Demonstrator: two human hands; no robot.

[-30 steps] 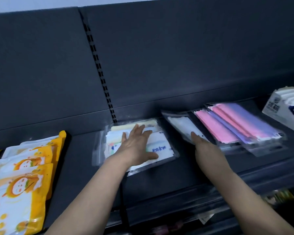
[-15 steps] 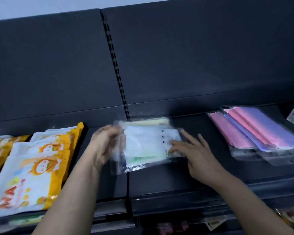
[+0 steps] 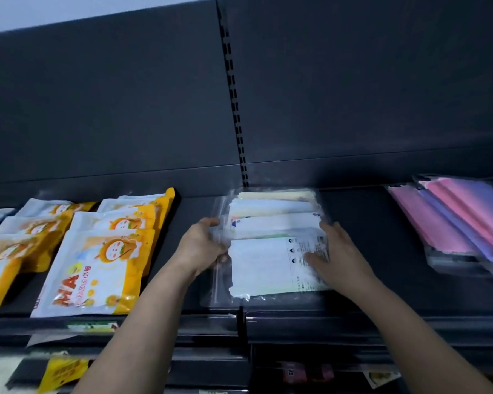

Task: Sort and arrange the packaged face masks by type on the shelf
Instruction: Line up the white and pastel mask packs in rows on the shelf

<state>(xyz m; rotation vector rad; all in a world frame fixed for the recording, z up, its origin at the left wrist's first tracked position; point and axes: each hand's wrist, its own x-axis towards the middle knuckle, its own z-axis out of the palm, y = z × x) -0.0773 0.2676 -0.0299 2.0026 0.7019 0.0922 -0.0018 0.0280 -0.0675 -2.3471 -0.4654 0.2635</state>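
The dark shelf [image 3: 396, 280] spans the view. Orange-and-white pouches [image 3: 97, 268] lie outside the left hand [image 3: 202, 247], and pink and purple mask packs [image 3: 453, 223] lie well outside the right hand [image 3: 340, 258]. Between both hands sits a fanned stack of clear mask packs [image 3: 265, 265]. The left hand's fingers curl round its left edge, while the right hand lies flat on the top pack's right end.
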